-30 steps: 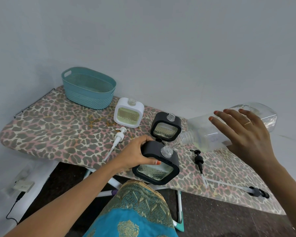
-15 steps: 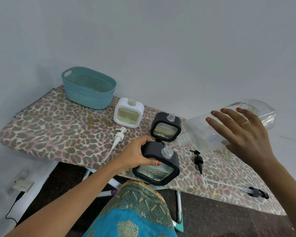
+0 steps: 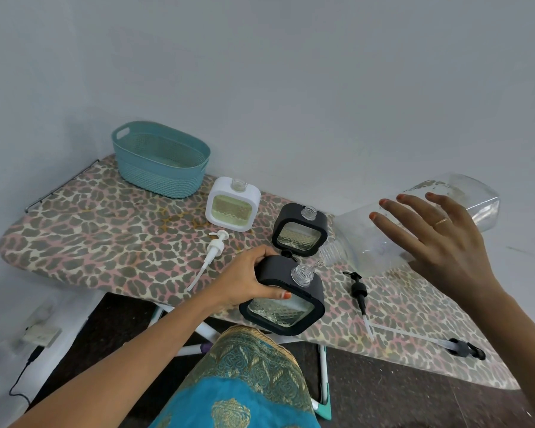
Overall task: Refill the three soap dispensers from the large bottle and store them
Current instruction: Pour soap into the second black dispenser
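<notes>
**Pouring into the third dispenser at the board's near edge**

The left hand (image 3: 244, 282) grips the near black dispenser (image 3: 286, 299) by its side, tilting it at the near edge of the ironing board (image 3: 84, 239). The right hand (image 3: 436, 239) lies across the large bottle (image 3: 464, 196) with fingers spread; whether the thumb clamps underneath cannot be told. The bottle lies almost level, its threaded mouth just beside and above the dispenser's open neck, a thin thread of liquid between them.

The risk is a miss: the neck is narrow, both vessels are hand-held, and a wobble would likely spill soap on the cloth. The loose-looking right hand could let the bottle roll.

Toward the far edge stand the second black dispenser (image 3: 300, 231) and the white dispenser (image 3: 232, 205), both uncapped. The basket (image 3: 161, 159) sits at the far left corner.
</notes>
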{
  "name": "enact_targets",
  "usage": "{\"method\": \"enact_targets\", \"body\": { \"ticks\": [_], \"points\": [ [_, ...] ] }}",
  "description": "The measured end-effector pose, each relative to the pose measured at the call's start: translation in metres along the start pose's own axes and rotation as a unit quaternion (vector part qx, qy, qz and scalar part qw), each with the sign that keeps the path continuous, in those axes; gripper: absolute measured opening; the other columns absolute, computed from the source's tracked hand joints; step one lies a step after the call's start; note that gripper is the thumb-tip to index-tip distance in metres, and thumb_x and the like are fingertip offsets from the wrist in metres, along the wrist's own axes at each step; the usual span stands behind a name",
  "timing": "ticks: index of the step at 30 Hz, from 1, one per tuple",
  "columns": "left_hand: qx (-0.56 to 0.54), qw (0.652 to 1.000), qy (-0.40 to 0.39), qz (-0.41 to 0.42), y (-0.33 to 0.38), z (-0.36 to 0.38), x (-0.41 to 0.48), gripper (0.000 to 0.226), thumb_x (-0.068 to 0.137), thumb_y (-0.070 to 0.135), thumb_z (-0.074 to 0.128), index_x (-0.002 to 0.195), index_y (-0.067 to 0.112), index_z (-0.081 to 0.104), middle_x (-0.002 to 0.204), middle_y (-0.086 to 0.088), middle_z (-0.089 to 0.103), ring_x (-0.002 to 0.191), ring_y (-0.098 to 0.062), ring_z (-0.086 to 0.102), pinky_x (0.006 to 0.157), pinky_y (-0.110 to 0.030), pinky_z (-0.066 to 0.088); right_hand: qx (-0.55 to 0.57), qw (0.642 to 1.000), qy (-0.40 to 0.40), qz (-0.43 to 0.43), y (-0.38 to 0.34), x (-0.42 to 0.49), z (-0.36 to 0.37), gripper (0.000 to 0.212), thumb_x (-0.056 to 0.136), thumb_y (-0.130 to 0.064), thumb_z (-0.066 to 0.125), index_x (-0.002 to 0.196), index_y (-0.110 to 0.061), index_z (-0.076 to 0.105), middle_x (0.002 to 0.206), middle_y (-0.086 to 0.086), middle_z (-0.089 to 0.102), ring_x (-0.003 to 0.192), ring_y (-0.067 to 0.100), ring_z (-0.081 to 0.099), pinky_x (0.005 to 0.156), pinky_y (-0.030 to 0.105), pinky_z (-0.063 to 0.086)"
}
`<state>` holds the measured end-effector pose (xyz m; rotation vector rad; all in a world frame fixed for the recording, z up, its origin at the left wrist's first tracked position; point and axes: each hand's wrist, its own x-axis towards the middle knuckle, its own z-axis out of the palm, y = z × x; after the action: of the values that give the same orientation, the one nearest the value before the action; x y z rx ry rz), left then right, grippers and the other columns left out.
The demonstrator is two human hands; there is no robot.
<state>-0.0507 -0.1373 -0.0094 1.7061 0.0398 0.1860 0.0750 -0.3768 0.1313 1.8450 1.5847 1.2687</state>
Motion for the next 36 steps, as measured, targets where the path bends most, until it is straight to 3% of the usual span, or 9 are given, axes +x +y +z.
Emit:
{"method": "enact_targets", "body": {
  "ticks": [24, 32, 36],
  "points": [
    [0.01, 1.0, -0.006, -0.001, 0.0014, 0.0011, 0.0018, 0.045, 0.061, 0.008, 0.083, 0.088, 0.025, 0.052, 0.091, 0.002, 0.064, 0.089, -0.012, 0.063, 0.081, -0.023, 0.053, -0.02, 0.999, 0.023, -0.045, 0.0034, 0.0084, -0.0034, 0.061, 0.07, 0.009, 0.066, 0.125, -0.011, 0.048, 0.118, 0.016, 0.063, 0.104, 0.034, 0.063, 0.091, 0.047, 0.037],
    [0.021, 1.0, -0.001, 0.0, -0.0016, 0.0014, 0.0013, 0.044, 0.059, 0.012, 0.085, 0.089, 0.022, 0.054, 0.091, -0.001, 0.065, 0.09, -0.018, 0.064, 0.081, -0.03, 0.054, -0.023, 0.997, 0.036, -0.056, 0.0013, 0.0091, -0.0023, 0.047, 0.087, 0.011, 0.04, 0.126, -0.013, 0.047, 0.119, 0.014, 0.064, 0.104, 0.032, 0.063, 0.093, 0.046, 0.037],
    [0.021, 1.0, 0.0, -0.001, -0.0009, 0.002, 0.0017, 0.045, 0.06, 0.012, 0.085, 0.092, 0.02, 0.054, 0.094, -0.003, 0.065, 0.092, -0.018, 0.064, 0.083, -0.031, 0.055, -0.025, 0.997, 0.04, -0.058, -0.0017, 0.0091, 0.0002, 0.045, 0.087, 0.009, 0.045, 0.126, -0.013, 0.048, 0.119, 0.013, 0.064, 0.105, 0.031, 0.064, 0.093, 0.046, 0.038]
  ]
}}
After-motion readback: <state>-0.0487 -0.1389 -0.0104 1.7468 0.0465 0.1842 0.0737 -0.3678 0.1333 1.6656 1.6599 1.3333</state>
